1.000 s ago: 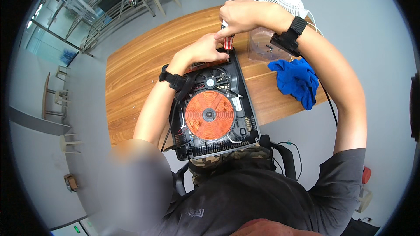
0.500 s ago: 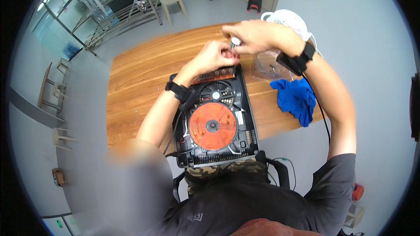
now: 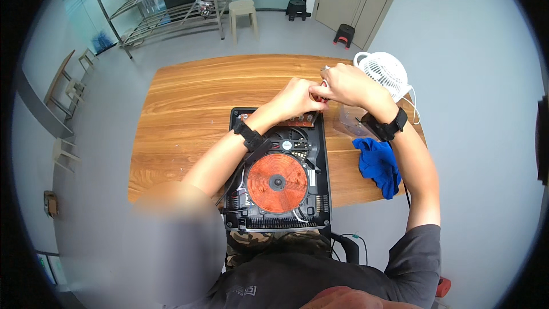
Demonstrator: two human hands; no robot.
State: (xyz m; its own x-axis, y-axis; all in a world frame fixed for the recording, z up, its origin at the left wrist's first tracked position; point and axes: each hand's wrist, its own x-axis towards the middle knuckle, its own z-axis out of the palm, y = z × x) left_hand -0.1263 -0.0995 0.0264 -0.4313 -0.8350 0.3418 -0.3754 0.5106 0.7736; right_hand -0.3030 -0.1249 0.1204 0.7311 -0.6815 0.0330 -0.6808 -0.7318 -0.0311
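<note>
An opened induction cooker (image 3: 323,194) lies over the table's near edge and my lap, its round copper coil (image 3: 267,173) exposed. Beyond the coil are a black cooling fan (image 3: 287,145) and, at the far end, an orange-brown circuit strip (image 3: 299,121). Above the cooker's far right corner, my right hand (image 3: 349,84) is closed round a small tool with a pale end and some red (image 3: 325,83), mostly hidden by fingers. My left hand (image 3: 295,100) pinches just beside and below it, fingertips touching near the corner; what they grip is hidden.
A clear plastic box (image 3: 346,120) stands right of the cooker, partly behind my right wrist. Nearer is a crumpled blue cloth (image 3: 377,163); a white desk fan (image 3: 386,71) is at the table's far right. Tiny bits lie on the wooden tabletop (image 3: 189,114). Stools (image 3: 243,10) stand beyond.
The view has tilted and shifted, so table and cooker appear lower. Both hands stay together at the cooker's far right corner; my right hand has turned, covering more of the tool.
</note>
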